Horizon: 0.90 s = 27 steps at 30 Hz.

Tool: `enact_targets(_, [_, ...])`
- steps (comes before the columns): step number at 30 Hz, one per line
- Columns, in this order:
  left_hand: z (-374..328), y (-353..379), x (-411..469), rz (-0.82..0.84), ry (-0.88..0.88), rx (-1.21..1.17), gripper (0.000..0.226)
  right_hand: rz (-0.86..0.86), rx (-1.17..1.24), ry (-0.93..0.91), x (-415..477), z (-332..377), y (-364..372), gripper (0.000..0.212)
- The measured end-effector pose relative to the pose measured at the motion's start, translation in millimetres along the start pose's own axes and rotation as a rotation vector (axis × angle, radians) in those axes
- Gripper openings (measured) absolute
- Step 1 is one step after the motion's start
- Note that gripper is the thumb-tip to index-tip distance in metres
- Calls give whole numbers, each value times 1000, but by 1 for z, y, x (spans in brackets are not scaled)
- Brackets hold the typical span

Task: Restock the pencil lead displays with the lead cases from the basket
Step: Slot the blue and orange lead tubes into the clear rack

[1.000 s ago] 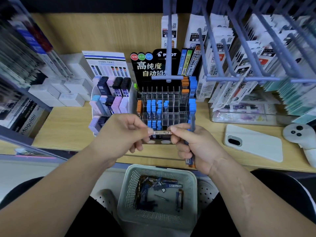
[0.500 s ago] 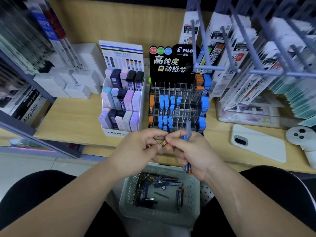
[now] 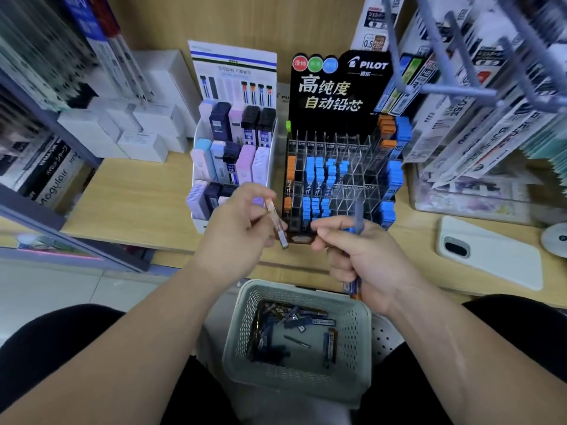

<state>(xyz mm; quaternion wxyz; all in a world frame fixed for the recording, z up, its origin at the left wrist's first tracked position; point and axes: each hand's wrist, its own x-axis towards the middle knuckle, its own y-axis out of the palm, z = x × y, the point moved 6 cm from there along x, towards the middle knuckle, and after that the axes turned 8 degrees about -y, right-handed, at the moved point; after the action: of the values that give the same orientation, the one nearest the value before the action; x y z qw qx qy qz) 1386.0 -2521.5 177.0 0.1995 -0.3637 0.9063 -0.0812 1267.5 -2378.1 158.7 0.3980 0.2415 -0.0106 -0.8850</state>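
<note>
Head view: left hand pinching orange-capped lead case between thumb and fingers. Case is tilting, hanging just in front of Pilot display. Right hand curling round bundle of blue lead cases — ends poking out above and below fist. Basket sitting below hands, holding loose cases.

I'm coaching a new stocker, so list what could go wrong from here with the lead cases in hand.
1. The left grip pinches the slim orange-tinted clear lead case, tilted; it could slip and miss the pale green perforated plastic basket.
2. The right grip holds several slim blue lead cases jutting out both ends; one might slide out.
</note>
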Motion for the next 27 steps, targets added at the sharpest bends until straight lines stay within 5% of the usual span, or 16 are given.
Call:
enact_targets(19, [-6, 0, 10, -154, 159, 53, 25, -6, 39, -38, -3, 10, -25, 16])
enact_targets(27, [-12, 6, 13, -214, 370, 384, 14, 12, 22, -17, -3, 7, -22, 16])
